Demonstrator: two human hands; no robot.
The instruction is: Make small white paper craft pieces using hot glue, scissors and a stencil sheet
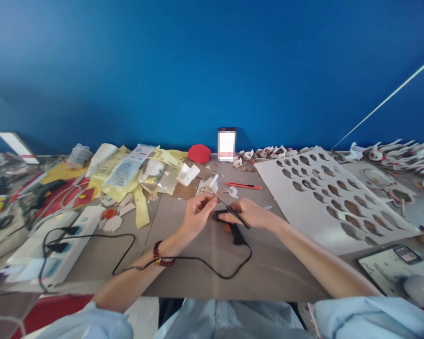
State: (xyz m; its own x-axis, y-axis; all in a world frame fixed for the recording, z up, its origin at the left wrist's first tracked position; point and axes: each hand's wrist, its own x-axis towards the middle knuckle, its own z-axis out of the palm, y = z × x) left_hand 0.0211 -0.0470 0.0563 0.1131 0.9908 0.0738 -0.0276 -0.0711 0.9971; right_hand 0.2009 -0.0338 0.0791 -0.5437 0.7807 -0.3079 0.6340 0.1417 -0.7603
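My left hand (199, 210) is closed in a pinch above the middle of the table; whatever lies between its fingertips is too small to make out. Beside it, the fingers of my right hand (245, 213) are closed around a slim dark tool (237, 215) with a thin metal end, which points toward my left fingertips. Directly under my right hand lies a black glue gun (237, 234) with an orange trigger, its front part partly covered by the fingers. Its black cord (205, 260) loops over the table and across my left wrist.
A red-orange utility knife (243, 186) lies behind my hands. At right are a white sheet with cut-out holes (286, 202), a phone (397, 268) and piled white pieces (403, 157). A power strip (76, 247), yellow packaging (141, 219) and paper scraps occupy the left. A red item (199, 153) sits by the blue wall.
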